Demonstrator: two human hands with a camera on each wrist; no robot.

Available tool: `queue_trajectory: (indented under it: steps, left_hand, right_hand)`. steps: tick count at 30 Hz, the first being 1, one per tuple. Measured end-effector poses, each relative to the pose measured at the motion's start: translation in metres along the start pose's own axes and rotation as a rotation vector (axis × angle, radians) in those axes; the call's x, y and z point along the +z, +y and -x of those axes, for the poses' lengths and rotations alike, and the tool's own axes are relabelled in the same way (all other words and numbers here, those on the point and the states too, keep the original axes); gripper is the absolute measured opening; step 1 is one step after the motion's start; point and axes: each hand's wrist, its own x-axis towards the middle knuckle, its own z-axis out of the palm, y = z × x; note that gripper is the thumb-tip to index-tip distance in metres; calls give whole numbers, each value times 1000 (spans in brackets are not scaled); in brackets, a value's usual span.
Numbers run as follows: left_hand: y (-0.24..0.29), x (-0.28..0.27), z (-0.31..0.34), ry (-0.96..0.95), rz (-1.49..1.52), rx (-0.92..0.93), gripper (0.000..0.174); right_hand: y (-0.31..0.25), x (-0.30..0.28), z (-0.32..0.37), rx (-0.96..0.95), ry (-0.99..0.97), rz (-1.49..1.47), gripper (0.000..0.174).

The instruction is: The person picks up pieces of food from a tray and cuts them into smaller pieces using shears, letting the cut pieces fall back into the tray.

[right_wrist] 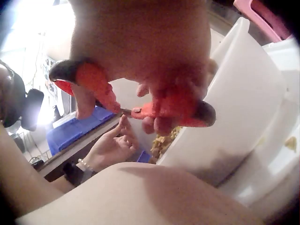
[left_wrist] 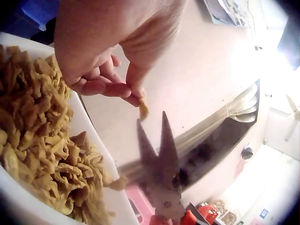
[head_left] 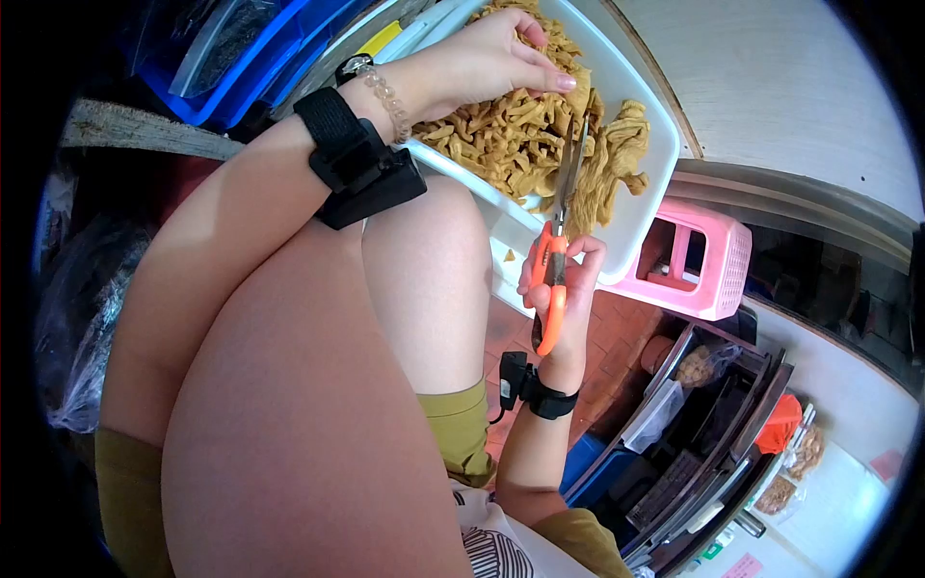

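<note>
My left hand [head_left: 501, 65] pinches a small yellow-brown food piece [left_wrist: 144, 108] between thumb and fingertips, above a white tub [head_left: 659, 164]. In my right hand [head_left: 578, 289] are orange-handled scissors [head_left: 556, 265], with fingers through the handle loops. Their blades [left_wrist: 159, 145] stand apart in the left wrist view, tips right by the pinched piece. A heap of cut yellow-brown strips [head_left: 496, 140] fills much of the tub. Larger wrinkled pieces [head_left: 621, 149] of the same food lie to the right of the scissors. The right wrist view shows the orange handles [right_wrist: 173, 110] under the palm.
Beside the tub stands a pink plastic stool [head_left: 718, 265]. Blue crates [head_left: 207, 96] are at the upper left, near a wooden plank [head_left: 145, 127]. My bare knee [head_left: 424, 260] is close to the tub's near side. A shelf unit [head_left: 699, 424] with bagged goods stands at the lower right.
</note>
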Motion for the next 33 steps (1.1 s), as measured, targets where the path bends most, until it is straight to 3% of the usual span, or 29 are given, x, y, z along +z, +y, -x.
queue_trajectory:
  steps: [3,17,33]
  left_hand:
    - [4,1,2,-28,36,-15,41]
    - [3,3,3,-193,-72,-64,41]
    - [0,7,4,-160,-80,-5,39]
  right_hand:
    - [-5,-3,-1,71,1,-38,70]
    - [-11,1,-15,33,-4,-29,61]
    - [-19,2,-14,158,39,-73,58]
